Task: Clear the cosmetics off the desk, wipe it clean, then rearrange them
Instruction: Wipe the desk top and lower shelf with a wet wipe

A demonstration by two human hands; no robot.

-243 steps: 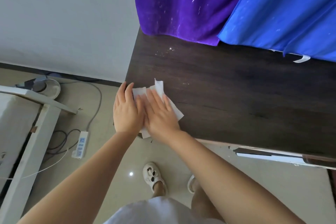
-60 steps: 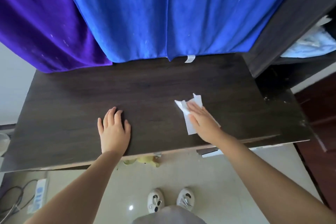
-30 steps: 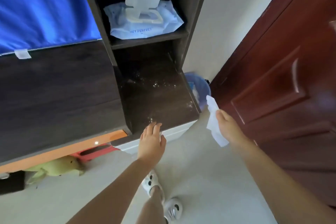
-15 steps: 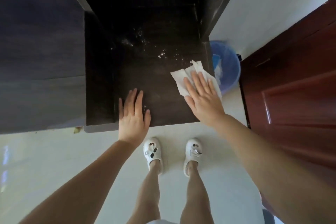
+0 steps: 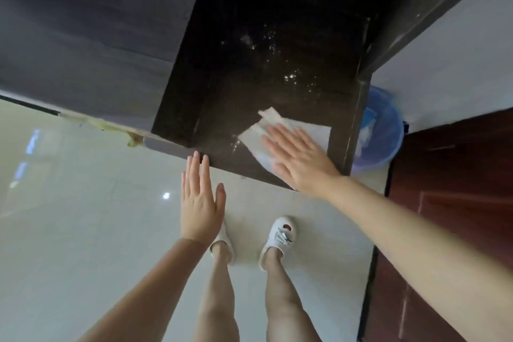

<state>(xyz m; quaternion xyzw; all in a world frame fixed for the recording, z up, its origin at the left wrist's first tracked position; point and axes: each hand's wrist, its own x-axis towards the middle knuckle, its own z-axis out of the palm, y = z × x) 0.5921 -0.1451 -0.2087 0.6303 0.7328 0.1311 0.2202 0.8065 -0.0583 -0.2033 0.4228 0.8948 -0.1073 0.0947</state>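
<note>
Left hand: my left hand (image 5: 200, 204) hovers flat, fingers straight and together, tips at the near edge of the dark shelf (image 5: 222, 125), holding nothing.
Right hand: my right hand (image 5: 298, 161) lies flat, fingers spread, pressing the white wipe (image 5: 311, 126) onto the shelf's near right corner.
Bin: a blue bin (image 5: 381, 133) stands just right of the shelf.
Change: half a second ago the left hand rested on the shelf; it is now off it, over the floor (image 5: 83, 216).

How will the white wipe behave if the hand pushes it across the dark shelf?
The thin white wipe looks floppy: one corner is already folded. Under the flat right hand it will probably slide along, and likely bunch at its free edges.
</note>
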